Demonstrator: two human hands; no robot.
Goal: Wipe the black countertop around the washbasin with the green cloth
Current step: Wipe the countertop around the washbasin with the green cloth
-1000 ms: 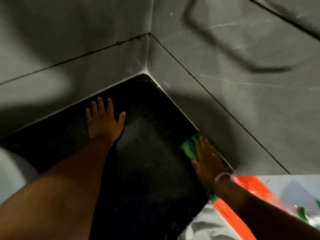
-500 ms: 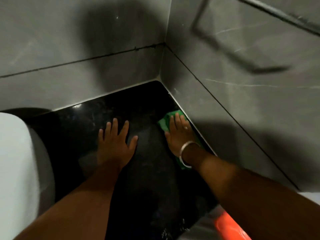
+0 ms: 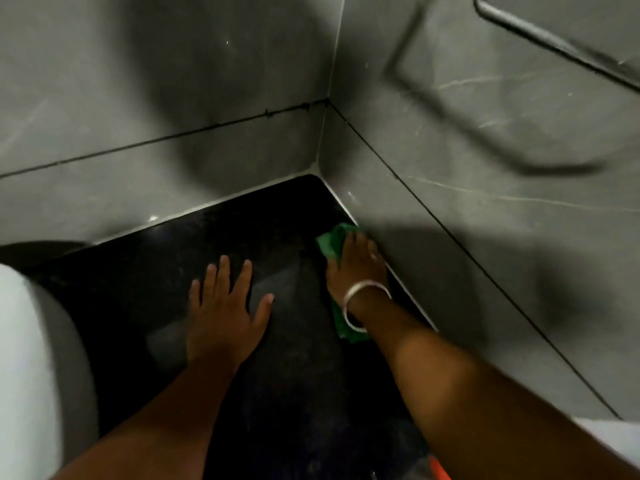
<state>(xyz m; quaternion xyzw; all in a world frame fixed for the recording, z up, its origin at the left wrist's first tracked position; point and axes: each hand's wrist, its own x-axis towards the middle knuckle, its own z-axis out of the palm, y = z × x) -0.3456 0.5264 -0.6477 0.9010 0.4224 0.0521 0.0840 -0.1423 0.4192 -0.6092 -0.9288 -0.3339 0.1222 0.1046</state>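
Forward slid right hand [image 3: 358, 263], green cloth [image 3: 331, 243]; wall [image 3: 450, 254] beside.

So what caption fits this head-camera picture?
Right hand presses the green cloth along the wall; left hand rests flat on the black countertop.
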